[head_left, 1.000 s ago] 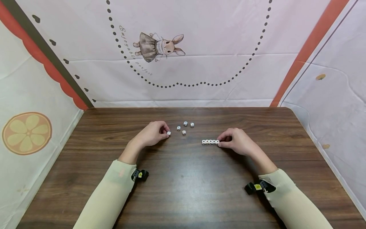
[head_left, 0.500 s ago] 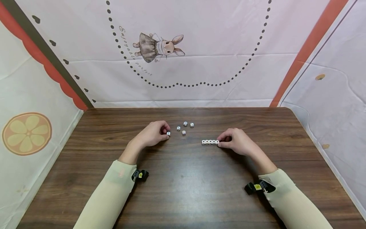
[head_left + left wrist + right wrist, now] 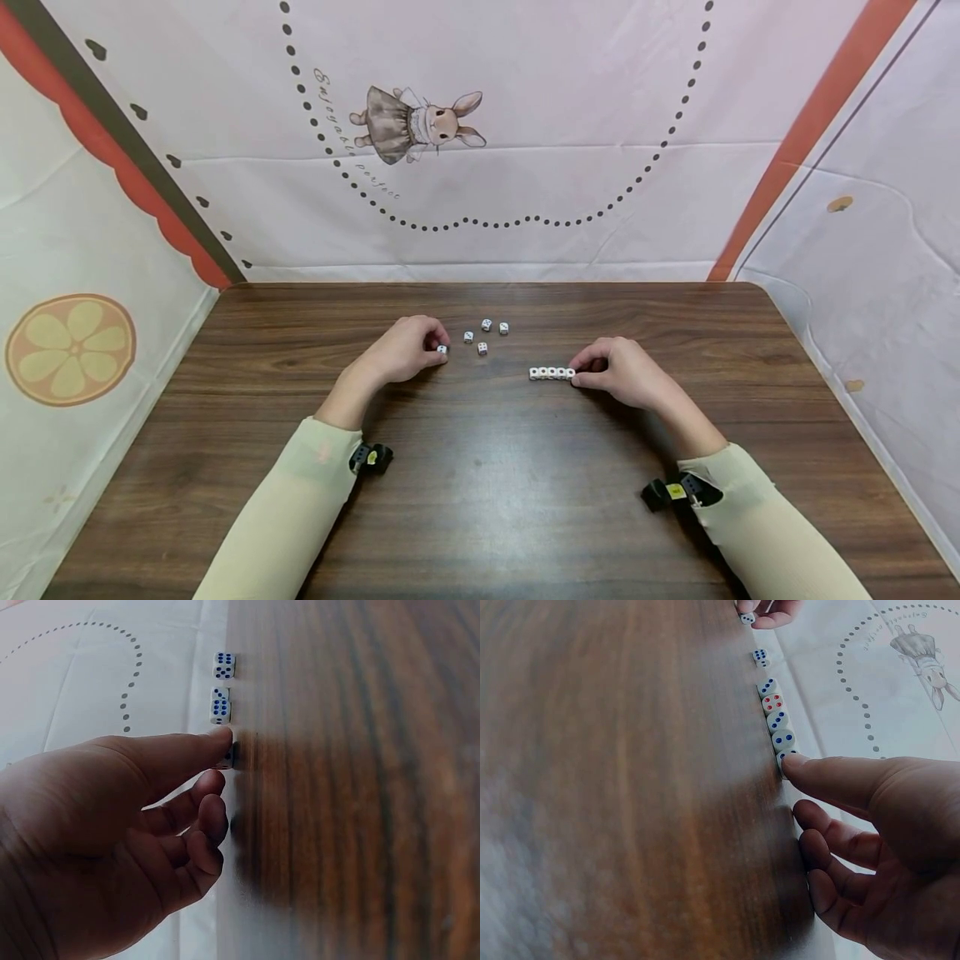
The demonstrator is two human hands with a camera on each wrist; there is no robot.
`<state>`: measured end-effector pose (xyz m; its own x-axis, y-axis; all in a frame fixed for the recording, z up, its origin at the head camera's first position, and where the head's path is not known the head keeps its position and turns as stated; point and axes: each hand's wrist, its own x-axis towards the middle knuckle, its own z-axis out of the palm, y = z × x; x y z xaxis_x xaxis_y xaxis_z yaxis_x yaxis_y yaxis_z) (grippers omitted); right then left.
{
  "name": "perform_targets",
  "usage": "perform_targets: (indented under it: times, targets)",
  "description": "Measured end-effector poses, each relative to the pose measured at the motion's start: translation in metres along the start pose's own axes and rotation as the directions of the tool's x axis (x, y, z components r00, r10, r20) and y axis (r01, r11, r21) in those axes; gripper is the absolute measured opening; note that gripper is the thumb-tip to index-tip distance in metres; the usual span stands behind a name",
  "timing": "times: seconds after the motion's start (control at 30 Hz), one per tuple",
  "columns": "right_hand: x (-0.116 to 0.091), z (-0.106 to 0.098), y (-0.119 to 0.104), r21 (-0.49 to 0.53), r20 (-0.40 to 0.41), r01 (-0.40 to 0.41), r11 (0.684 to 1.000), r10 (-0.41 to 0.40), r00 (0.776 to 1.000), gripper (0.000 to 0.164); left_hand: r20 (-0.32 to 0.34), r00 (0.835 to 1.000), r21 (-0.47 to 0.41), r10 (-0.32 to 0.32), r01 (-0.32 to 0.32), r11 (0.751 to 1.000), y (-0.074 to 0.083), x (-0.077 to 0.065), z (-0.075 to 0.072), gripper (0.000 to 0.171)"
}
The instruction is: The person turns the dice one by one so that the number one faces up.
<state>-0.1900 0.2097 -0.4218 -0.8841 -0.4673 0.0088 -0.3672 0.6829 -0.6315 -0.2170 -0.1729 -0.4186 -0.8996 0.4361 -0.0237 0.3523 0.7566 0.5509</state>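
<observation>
Between thumb and fingers, my left hand [image 3: 405,350] pinches a small white die [image 3: 442,350] at the table's left-centre. In the left wrist view the thumb covers most of that die. Over on the right, my right hand [image 3: 626,372] holds the near end of a straight row of white dice [image 3: 547,373], its thumb and finger on the end die. The right wrist view shows the thumb [image 3: 832,776] on this end die, with the row's dice touching one another. Several loose dice [image 3: 482,348] lie scattered between the hands, closer to the left one.
A brown wood-grain table [image 3: 480,500] carries everything. Behind it hangs a pale cloth [image 3: 585,183] printed with a rabbit, with more printed cloth at both sides. Black straps with small devices [image 3: 375,458] sit on both wrists.
The die in my left hand appears to have turned a little, and the left fingertips now reach slightly further round it. My right hand, the row and the loose dice stay put.
</observation>
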Motion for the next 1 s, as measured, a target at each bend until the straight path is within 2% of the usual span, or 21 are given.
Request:
perform_targets:
  times: [0.57,1.0]
  targets:
    - [0.0004,-0.0002,-0.0004,-0.001,0.0,-0.001,1.0,0.001,1.0,0.009,-0.01,1.0,-0.062,-0.029,0.028,0.998,-0.0016,-0.0025,-0.0018,0.01]
    - [0.0007,0.0004,0.0006,-0.001,-0.001,-0.008,1.0,0.008,1.0,0.01,0.001,0.999,-0.06,-0.047,0.047,0.997,-0.0062,-0.003,-0.0016,0.008]
